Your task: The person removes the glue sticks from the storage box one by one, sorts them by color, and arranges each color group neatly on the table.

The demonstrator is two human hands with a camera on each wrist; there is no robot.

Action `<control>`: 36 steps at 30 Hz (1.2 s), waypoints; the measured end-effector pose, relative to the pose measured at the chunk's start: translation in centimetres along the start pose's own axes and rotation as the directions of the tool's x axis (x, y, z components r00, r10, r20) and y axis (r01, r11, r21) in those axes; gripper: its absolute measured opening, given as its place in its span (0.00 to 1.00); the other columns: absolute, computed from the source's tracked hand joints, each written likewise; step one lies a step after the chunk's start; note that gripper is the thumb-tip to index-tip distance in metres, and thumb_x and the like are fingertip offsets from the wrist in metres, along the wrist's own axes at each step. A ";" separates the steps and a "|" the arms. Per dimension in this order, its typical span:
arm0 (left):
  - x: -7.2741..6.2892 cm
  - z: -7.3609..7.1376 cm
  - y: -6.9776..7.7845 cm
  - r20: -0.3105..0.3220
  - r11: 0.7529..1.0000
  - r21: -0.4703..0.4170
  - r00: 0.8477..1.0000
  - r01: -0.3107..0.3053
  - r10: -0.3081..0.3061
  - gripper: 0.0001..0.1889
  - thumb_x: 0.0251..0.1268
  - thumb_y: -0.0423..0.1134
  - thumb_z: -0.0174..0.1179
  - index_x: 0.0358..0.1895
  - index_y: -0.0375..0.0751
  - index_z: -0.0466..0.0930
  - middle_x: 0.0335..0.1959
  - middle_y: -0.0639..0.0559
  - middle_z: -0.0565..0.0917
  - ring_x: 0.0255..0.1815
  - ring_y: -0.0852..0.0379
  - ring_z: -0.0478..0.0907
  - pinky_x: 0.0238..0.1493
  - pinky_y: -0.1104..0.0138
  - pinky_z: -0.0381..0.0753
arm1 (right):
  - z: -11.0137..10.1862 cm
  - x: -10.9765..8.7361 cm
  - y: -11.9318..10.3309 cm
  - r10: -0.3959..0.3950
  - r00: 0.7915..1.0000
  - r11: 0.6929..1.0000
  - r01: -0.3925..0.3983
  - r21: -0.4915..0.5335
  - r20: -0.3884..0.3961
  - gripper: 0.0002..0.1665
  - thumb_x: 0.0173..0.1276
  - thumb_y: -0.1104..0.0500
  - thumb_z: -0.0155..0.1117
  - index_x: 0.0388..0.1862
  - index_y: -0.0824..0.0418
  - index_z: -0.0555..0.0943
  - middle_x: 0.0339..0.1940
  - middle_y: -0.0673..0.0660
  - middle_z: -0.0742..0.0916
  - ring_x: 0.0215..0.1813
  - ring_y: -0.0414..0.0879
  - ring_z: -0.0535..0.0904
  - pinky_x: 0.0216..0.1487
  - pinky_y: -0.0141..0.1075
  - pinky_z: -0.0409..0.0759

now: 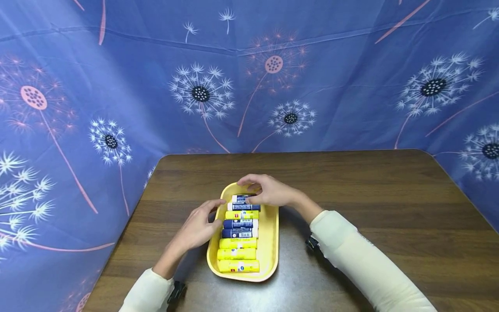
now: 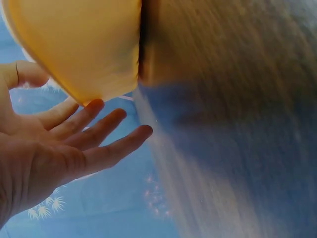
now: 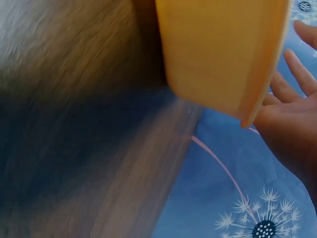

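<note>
A row of yellow and dark blue glue sticks lies in a yellow tray (image 1: 269, 255). Toward the near end are yellow glue sticks (image 1: 238, 254); dark blue glue sticks (image 1: 238, 224) with white ends lie around the middle. My left hand (image 1: 200, 223) is at the tray's left rim, fingers loosely bent and spread, holding nothing. Over the far end of the tray arches my right hand (image 1: 270, 190), its thumb right by the farthest dark blue glue stick (image 1: 238, 198). In the right wrist view its fingers (image 3: 283, 89) are apart beyond the tray wall, with nothing seen between them.
The tray stands on a dark wood-grain table (image 1: 351, 182). A blue cloth (image 1: 343, 99) with dandelion prints hangs behind the table and along its sides. Inside the tray, a strip of bare floor runs along the right of the sticks.
</note>
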State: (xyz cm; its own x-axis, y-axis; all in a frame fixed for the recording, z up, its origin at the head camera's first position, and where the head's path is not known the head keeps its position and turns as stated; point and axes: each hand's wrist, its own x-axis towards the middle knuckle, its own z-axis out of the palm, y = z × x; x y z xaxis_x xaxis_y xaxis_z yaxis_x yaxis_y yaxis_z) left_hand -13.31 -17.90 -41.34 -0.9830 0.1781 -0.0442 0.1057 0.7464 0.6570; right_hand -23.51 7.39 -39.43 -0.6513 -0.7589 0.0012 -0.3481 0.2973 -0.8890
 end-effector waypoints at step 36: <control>0.6 -0.9 -1.3 0.047 0.989 0.045 0.989 -0.141 0.139 0.32 0.61 0.33 0.62 0.72 0.45 0.73 0.71 0.47 0.77 0.74 0.44 0.73 0.75 0.43 0.70 | 2.5 3.6 0.0 0.181 0.960 0.881 -0.255 -0.398 -0.214 0.25 0.69 0.69 0.64 0.64 0.58 0.84 0.56 0.57 0.91 0.61 0.51 0.86 0.63 0.44 0.84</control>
State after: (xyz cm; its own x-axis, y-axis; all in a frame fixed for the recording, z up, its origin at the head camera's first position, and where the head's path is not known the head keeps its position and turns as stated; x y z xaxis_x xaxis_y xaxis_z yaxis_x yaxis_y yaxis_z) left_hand -14.21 -19.34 -41.49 -0.9508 0.3095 0.0124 0.2495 0.7418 0.6224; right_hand -24.19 3.17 -40.61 -0.8326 -0.5505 -0.0617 -0.4091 0.6861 -0.6016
